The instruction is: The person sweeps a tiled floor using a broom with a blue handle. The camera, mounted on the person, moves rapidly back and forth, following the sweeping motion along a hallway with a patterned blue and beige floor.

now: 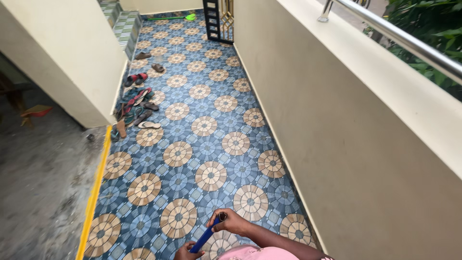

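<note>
On a tiled balcony floor point(192, 144), both hands clamp a blue handle point(208, 234) low in view: the right hand point(232, 222) wraps its top end, the left hand point(186, 252) grips lower down. Sandals point(137, 103) lie by the wall point(67, 53); a green broom point(179, 18) rests far off.

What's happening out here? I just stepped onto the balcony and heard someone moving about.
A person grips a blue stick-like handle with both hands, the right hand at its top end and the left hand lower down. They stand on the blue circle-patterned tiled floor. Sandals and slippers lie beside the cream wall ahead.
</note>
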